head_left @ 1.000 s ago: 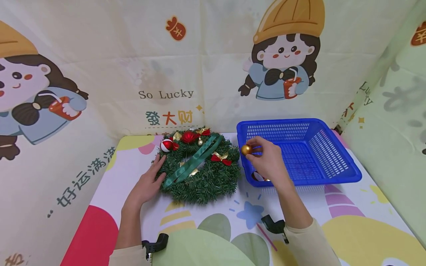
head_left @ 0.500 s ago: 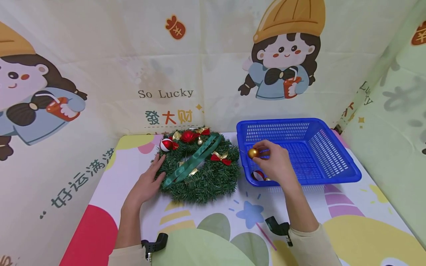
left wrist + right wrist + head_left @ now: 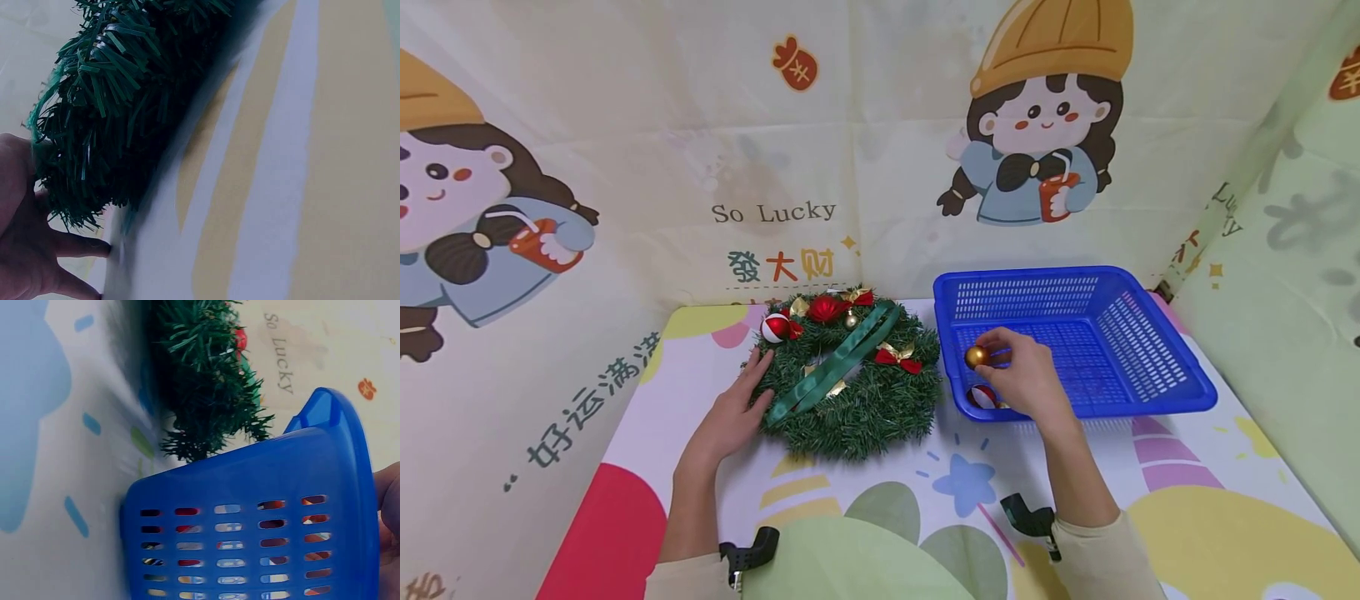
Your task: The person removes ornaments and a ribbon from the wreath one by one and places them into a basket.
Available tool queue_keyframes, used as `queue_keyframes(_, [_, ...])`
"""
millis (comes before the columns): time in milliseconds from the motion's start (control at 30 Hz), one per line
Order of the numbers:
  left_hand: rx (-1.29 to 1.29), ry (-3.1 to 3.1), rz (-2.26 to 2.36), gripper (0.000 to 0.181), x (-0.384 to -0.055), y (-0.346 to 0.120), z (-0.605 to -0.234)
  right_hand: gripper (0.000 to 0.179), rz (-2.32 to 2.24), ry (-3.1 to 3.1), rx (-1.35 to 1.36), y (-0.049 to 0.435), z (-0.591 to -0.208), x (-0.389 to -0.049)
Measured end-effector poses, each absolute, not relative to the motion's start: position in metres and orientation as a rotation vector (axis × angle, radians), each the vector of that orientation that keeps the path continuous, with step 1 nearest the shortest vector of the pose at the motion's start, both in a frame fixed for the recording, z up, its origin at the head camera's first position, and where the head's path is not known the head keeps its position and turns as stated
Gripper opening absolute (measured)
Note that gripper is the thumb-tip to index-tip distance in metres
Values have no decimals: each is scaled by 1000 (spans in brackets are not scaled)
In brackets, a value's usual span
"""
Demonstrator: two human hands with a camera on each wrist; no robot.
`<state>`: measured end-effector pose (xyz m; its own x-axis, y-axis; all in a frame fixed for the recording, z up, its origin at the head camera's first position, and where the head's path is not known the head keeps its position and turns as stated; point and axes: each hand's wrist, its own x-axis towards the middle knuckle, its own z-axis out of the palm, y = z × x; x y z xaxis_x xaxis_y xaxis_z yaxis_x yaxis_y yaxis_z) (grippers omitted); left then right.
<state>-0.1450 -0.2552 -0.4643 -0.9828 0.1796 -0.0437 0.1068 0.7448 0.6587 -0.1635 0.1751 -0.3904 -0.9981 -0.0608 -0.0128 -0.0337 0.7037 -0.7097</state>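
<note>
Between thumb and fingertips my right hand pinches a gold ball ornament, held over the left part of the blue plastic basket. Below it in the basket lies a red and white ball ornament, partly covered by the hand. My left hand rests with spread, fairly straight fingers against the left edge of a green wreath. In the left wrist view its fingers lie right at the wreath's needles. The basket wall hides most of the right hand in the right wrist view.
A green ribbon crosses the wreath. Red and gold bows, a red ornament and a red and white ball sit on it. Printed cloth hangs behind the table. The basket stands close to the wreath's right side.
My right hand has moved right and slightly down with the gold ball ornament, from the basket's left rim to over its inside. The left hand and the wreath stay in place.
</note>
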Motion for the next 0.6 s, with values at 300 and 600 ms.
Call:
queue_keyframes(300, [235,2831,1076,65,-144,-255,-465,30,-1148,2844,-56,176,-400,-169])
queue_keyframes(600, [237,2842,1067,66,-145,-255,-465,32,-1034,2846,-87,172,-408,-176])
